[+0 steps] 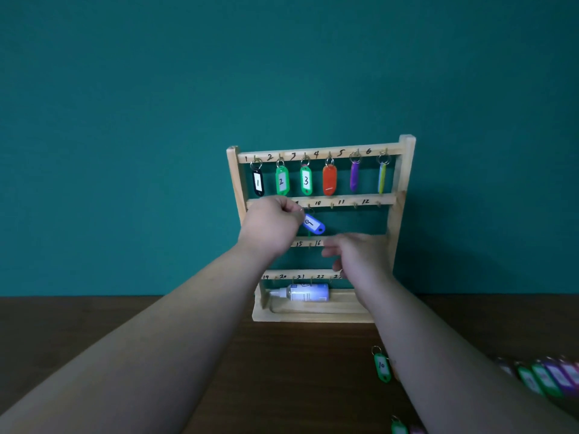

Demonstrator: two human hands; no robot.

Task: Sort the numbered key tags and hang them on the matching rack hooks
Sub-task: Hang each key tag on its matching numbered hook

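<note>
Tags at bottom edge cut off. Right-side tag row blurred, numbers unreadable. Green tag 10 lies on table. Right hand motion-blurred, fingers loosely spread, empty. Left hand pinches blue tag by its ring at rack second rail, hiding the labels there.

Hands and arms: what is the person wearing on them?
Nothing worn shows: left hand and right hand are bare, both forearms sleeveless to the picture's edge, no watch or bracelet. The right hand is blurred, so a thin ring could be missed.
</note>
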